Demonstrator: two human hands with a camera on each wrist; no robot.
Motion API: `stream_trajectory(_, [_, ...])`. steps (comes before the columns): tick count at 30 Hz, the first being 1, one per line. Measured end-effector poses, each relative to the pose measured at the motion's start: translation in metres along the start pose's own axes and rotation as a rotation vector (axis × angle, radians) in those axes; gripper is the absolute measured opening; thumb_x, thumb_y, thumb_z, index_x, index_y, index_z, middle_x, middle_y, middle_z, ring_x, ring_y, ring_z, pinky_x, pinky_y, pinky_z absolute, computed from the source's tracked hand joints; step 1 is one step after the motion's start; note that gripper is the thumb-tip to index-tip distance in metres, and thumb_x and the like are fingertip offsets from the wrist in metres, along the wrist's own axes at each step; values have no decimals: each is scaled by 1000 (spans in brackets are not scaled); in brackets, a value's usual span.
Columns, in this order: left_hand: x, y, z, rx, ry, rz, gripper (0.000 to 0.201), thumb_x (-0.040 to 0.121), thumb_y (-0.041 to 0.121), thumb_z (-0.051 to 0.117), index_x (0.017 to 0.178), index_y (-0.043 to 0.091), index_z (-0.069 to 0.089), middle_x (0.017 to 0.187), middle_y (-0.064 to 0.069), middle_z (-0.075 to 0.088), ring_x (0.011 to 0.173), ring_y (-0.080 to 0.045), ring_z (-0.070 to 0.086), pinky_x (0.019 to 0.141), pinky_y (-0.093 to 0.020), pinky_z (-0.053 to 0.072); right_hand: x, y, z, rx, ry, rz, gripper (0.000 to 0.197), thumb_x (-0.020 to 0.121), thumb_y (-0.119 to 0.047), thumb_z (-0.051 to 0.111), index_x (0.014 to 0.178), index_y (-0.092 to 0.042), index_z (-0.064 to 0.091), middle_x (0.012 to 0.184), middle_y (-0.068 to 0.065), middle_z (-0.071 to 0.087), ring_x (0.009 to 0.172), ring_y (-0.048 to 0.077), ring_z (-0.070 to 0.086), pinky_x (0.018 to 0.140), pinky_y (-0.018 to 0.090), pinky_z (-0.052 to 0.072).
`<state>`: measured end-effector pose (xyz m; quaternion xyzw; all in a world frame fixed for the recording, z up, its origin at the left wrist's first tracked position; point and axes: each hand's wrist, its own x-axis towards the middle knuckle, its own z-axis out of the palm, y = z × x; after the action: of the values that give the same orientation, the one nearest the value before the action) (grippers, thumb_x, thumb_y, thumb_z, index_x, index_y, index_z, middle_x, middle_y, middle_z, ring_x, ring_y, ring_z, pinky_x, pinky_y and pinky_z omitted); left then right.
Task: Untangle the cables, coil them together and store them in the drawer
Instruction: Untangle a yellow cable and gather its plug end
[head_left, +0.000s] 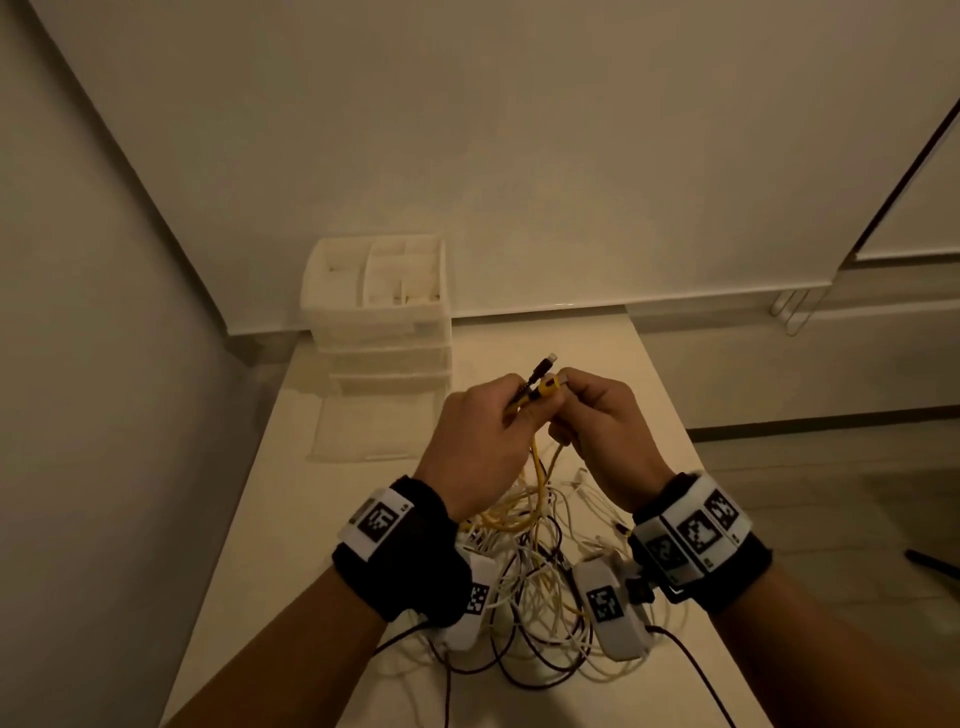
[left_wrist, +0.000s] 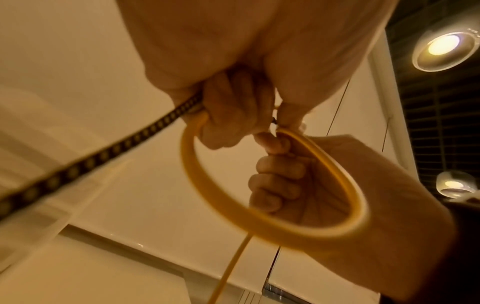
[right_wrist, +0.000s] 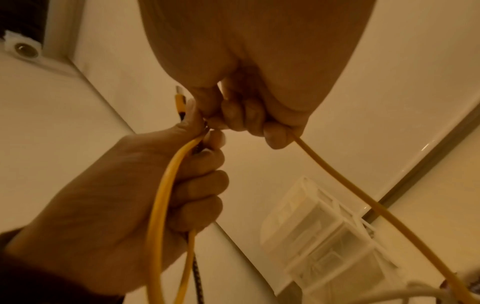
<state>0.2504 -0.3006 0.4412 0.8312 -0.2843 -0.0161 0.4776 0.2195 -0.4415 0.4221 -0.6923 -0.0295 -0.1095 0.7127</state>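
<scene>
Two hands' fingers (head_left: 511, 402) round yellow cable (head_left: 540, 467)

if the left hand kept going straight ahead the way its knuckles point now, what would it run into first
Almost at once the right hand: the left hand points up and right, its fingers meeting the right's over the yellow cable. Past that, probably just bare table, though depth is unclear.
</scene>
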Motion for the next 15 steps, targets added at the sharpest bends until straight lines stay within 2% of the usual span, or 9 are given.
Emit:
stream_trajectory(2, [-1,-5,0,15,26,12,37,94,32,60,63,16,46,52,7,42,49,-13,36,49,-32,33,-1,3,1,-56,-10,-23,31,100,-6,43,80,13,57,60,0,51,52,2,40,54,17,36])
stream_trajectory(5, [-3,-5,-8,29,93,52,33,94,23,60,64,14,49,53,2,45,50,-14,37,48,-31,33,-3,8,-3,-82,-46,-43,44,100,-21,44,77,15,52,61,10,41,54,10,34,54,22,31])
stream_trajectory(7, [-1,0,-20,24,196,76,33,95,25,58,65,14,53,53,1,46,49,-9,36,47,-24,31,-5,15,-5,-80,-89,-40,44,98,-25,43,74,12,48,60,6,41,54,12,35,54,23,32])
stream_trajectory(10, [6,5,-47,-14,424,63,32,97,25,55,65,25,51,54,9,44,48,-4,37,45,-15,29,-9,38,-7,-70,-132,26,35,96,-22,46,74,6,48,62,4,45,55,14,39,55,25,34])
stream_trajectory(13, [10,-7,-71,-47,629,43,32,98,26,54,68,17,56,53,8,44,48,-5,39,46,-16,29,-11,63,-6,-129,-100,69,35,94,-23,49,74,5,55,61,6,47,57,15,42,59,29,36])
stream_trajectory(15, [8,-18,-79,32,642,5,30,98,29,55,74,12,60,54,5,48,48,-6,41,47,-18,30,-10,72,-6,-175,-78,68,31,96,-19,50,73,0,58,61,2,48,58,15,43,61,31,37])
